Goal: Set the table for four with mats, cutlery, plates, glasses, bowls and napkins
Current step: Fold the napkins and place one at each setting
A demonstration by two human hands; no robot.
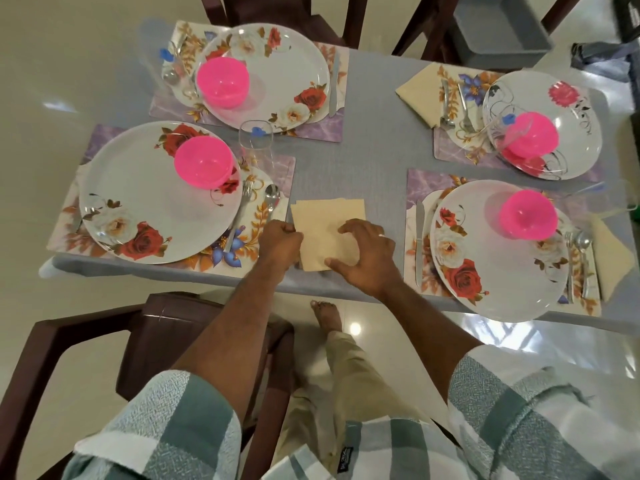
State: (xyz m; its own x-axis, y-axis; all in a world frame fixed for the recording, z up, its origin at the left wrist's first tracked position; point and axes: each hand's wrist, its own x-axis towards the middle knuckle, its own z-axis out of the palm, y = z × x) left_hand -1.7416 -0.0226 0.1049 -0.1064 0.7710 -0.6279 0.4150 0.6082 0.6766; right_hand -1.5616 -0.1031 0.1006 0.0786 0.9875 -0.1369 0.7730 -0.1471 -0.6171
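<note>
- The table (374, 109), under a grey cloth, carries four floral mats, each with a flowered plate and a pink bowl.
- A dark brown chair (145, 341) stands below the left arm, at the table's near edge.
- Left of the left hand lies the near-left mat (277, 174), its plate (145, 202) holding a pink bowl (204, 164); a spoon (272, 199) lies just beside that hand, and a clear glass (255, 140) stands beyond it.
- Right of the right hand sits the near-right plate (485, 258), a knife (419, 240) along its near side.
- The cream napkins (329, 220), a small fanned stack, lie flat between both hands at the near edge.
- The left hand (280, 244) pinches the stack's left edge, grip curled tight.
- The right hand (363, 254) arches over the napkins, fingertips and thumb pressing down, grip half spread.
</note>
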